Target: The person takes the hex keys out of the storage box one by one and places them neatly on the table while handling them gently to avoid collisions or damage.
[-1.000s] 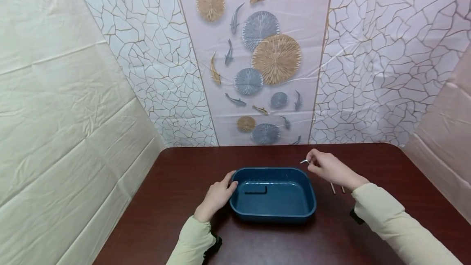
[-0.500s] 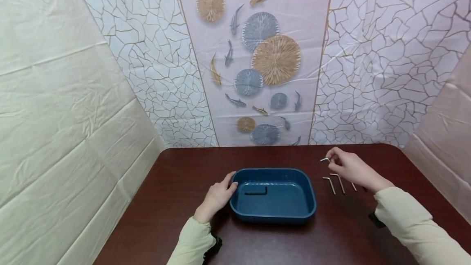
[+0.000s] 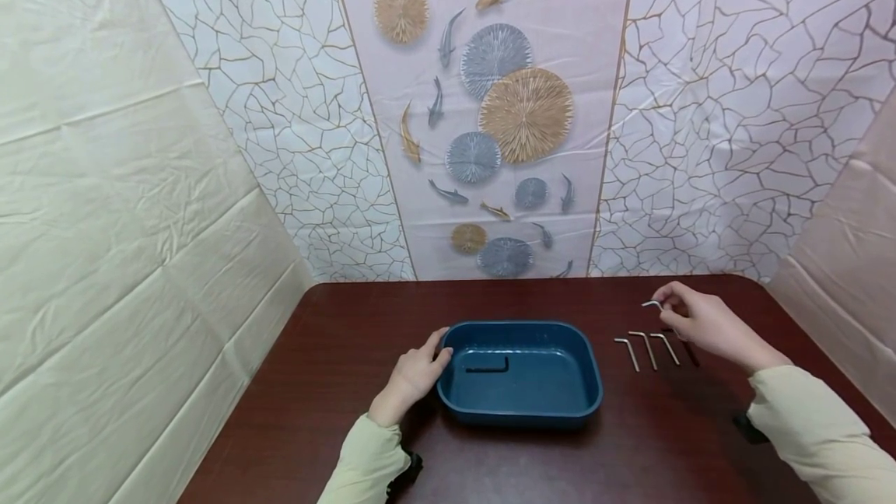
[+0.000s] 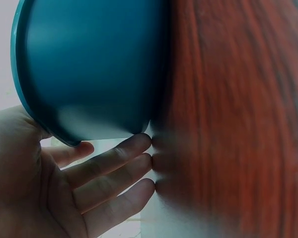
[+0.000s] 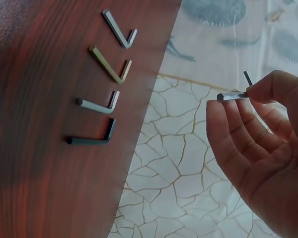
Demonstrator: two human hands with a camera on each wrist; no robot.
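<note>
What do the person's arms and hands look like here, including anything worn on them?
The left hand and right hand are bare, with no gloves or rings in sight. Pale cream, plain sleeves cover both forearms, the left sleeve and right sleeve ending near the wrists. A black item shows at each cuff, too small to make out.

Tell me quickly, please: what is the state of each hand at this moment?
Left hand: holding the blue tray by its rim.
Right hand: pinching a silver hex key between thumb and fingers.

Pale cream sleeves [image 3: 815, 420], loose, creased; black wrist-worn devices [image 3: 750, 428]; fingers [image 4: 114, 181] bare.
</note>
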